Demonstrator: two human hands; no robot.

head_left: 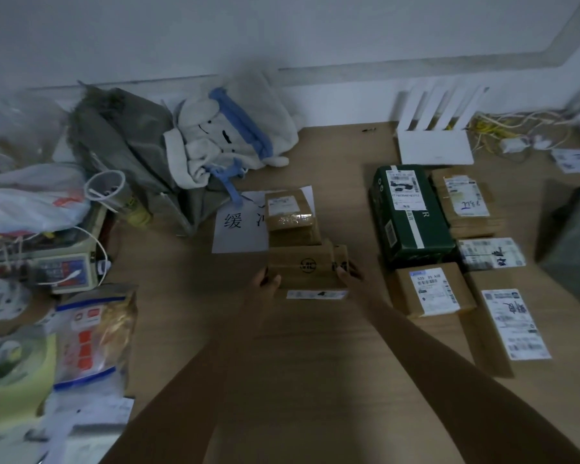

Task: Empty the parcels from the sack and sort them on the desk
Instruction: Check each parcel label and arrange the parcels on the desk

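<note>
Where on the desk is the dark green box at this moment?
In the head view, the dark green box lies right of centre on the desk, just in front of the white router, with brown parcels touching its right side.

plush toy [215, 135]: white and blue, slumped against the wall
router [434, 128]: white, antennas upright, far right of desk
cables [516, 128]: yellow and white tangle beside router
snack bag [94, 336]: left edge, lying flat
</note>
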